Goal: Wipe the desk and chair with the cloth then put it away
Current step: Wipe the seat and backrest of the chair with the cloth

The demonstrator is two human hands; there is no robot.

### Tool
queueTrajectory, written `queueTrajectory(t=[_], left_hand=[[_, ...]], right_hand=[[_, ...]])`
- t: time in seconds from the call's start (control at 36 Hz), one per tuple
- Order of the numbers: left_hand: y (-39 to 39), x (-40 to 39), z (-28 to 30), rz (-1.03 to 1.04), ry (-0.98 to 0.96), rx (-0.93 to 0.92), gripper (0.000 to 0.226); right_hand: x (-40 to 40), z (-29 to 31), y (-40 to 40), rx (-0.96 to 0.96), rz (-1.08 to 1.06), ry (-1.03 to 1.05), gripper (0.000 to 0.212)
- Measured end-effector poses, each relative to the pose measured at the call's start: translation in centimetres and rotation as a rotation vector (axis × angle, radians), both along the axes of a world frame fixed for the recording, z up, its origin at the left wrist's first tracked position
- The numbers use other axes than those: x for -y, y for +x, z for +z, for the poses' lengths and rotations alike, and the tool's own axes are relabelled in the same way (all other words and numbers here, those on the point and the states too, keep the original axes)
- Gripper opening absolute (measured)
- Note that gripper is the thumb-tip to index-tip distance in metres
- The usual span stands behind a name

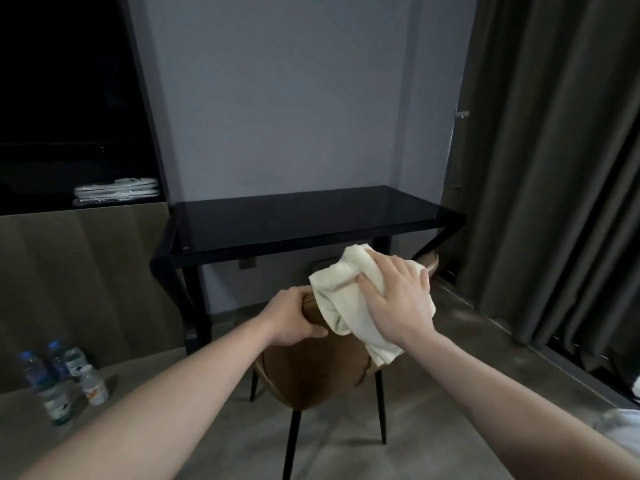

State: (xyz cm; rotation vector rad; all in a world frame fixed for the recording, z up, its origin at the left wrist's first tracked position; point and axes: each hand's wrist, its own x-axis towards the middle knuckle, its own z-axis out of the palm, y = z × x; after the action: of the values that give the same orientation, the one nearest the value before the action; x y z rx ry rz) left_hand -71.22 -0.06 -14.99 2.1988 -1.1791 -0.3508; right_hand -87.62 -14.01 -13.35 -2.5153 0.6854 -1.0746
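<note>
Two hands are at the brown chair [311, 372], whose seat is wholly hidden behind its backrest; only three thin black legs show below. The left hand [294, 322] is closed around the top edge of the backrest, fingers curled over the far side out of sight. The right hand [398, 299] lies spread and flat on the cream cloth [337, 299], pressing it onto the backrest's top edge just at three o'clock from the left hand; part of the cloth hangs down the near face of the backrest. Beyond the chair, at twelve o'clock, stands the black glass counter [304, 220] against the grey wall, its right front leg partly covered by the cloth and hand. At nine o'clock a dark shelf recess holds folded white items in clear wrapping [116, 192], too dim to identify. Several plastic water bottles [59, 379] stand on the floor at eight o'clock, blurred. Dark curtains [554, 168] fill the three o'clock side, and something white is cut off at the lower right edge.
</note>
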Motion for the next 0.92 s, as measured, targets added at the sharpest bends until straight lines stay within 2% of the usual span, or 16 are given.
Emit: queueTrajectory(t=[0.17,0.28,0.39,0.53,0.69,0.92], left_hand=[[1.3,0.7,-0.4,-0.060,-0.052,-0.112,0.028],[1.6,0.9,-1.1,-0.070,-0.097,-0.141,0.024],[1.9,1.0,-1.7,-0.067,-0.123,-0.142,0.025],[1.8,1.5,-1.7,-0.063,-0.120,-0.139,0.024],[1.4,0.8,-1.9,-0.038,-0.119,-0.118,0.024],[0.5,0.4,-1.3,-0.014,-0.087,-0.106,0.027]], right_hand=[[4.6,0.9,0.1,0.067,-0.037,0.083,0.035],[7.9,2.0,-0.1,0.085,-0.085,0.317,0.031],[10.6,2.7,0.1,0.112,-0.117,0.517,0.037],[12.0,3.0,1.1,0.157,-0.146,0.639,0.040],[9.7,1.9,0.3,0.178,-0.153,0.558,0.044],[1.1,-1.2,0.6,0.247,-0.060,0.159,0.046]])
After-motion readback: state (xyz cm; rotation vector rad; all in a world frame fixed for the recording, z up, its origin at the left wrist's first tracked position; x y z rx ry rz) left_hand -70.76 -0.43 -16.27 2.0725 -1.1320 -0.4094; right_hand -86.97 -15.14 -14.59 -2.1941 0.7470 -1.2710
